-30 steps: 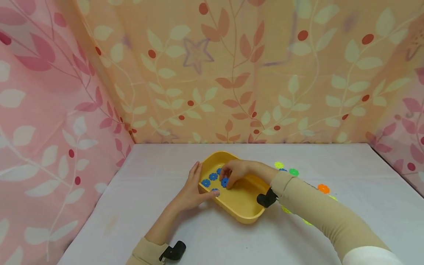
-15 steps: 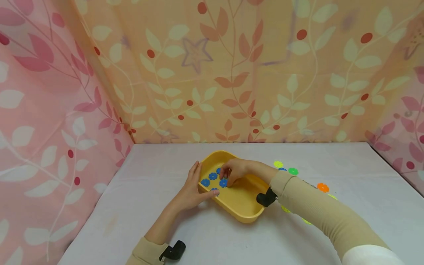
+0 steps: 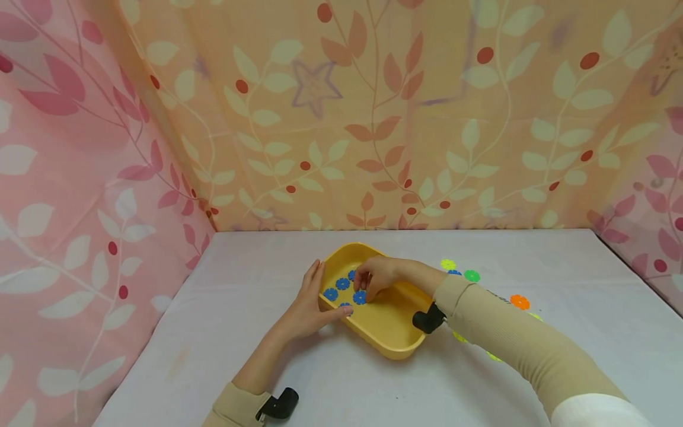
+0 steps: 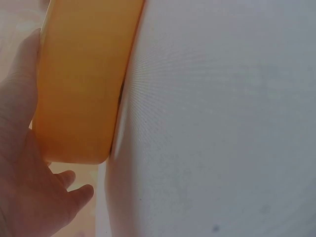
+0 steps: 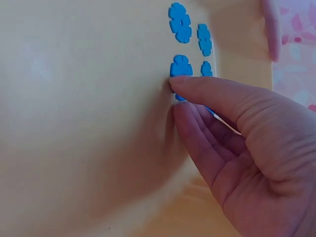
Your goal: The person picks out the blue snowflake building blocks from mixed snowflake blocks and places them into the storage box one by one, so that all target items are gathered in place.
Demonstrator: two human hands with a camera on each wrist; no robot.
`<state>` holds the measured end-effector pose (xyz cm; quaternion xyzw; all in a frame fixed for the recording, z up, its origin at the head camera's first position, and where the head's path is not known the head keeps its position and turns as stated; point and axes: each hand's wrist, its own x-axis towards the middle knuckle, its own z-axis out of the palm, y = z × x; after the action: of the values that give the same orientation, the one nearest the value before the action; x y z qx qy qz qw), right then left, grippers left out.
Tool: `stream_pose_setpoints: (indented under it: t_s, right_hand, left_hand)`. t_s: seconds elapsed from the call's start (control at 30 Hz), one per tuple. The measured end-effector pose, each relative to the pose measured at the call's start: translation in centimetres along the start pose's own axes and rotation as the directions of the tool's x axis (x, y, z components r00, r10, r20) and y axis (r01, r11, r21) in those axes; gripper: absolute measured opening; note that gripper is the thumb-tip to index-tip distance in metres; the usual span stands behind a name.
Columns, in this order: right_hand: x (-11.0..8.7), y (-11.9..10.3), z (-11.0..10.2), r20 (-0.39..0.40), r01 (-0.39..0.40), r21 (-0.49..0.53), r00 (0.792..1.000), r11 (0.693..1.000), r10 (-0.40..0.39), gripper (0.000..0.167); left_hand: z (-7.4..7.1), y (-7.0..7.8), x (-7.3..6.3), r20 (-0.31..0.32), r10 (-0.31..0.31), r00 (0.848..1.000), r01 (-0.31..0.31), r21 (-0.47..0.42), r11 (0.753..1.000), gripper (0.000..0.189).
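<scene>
Step in hand, as I read it: you are setting a piece down in the yellow, rounded-rectangular, plastic-looking tray (image 3: 395, 320), the reference for every place below. The tray stands on the white cloth-covered tabletop (image 3: 347, 391).

Right hand (image 3: 380, 274): inside the tray, thumb and fingertip pinching, as best I can judge, a flat blue flower-shaped piece (image 5: 181, 66) low against the tray's bottom (how firmly, the views do not tell). Four other blue flower-shaped pieces (image 3: 331, 294) lie near it in the same end of the tray; your left thumb partly covers one.

Left hand (image 3: 305, 309): grasping that end of the tray, thumb over the rim, fingers along the outer wall.

Right of the tray: a green flower-shaped piece (image 3: 472, 276), an orange flower-shaped piece (image 3: 520, 302) and several yellow-green flower-shaped pieces (image 3: 448, 264), some partly behind your beige right sleeve (image 3: 512, 338).

Next move, in my judgement, calls for parting thumb and fingertip cleanly, then lifting straight out of the tray so the neighbours are not dragged; a steady left hand would help.
</scene>
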<state>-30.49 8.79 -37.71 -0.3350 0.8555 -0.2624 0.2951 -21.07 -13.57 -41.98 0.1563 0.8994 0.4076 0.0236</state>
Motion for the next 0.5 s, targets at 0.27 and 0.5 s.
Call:
stream_pose_setpoints:
  t_s: [0.27,0.5]
  right_hand:
    - [-0.2,-0.4,-0.1,-0.002,-0.016,-0.006,1.000,1.000,0.016,0.024]
    - [-1.6,-1.4,-1.8,-0.081,0.079,0.002,0.994,0.997,-0.079,0.024]
  left_hand:
    - [0.0,0.0,0.0,0.001,0.006,1.000,-0.006,-0.007,1.000,0.116]
    - [0.0,0.2,-0.1,-0.004,0.012,1.000,-0.012,-0.002,1.000,0.117]
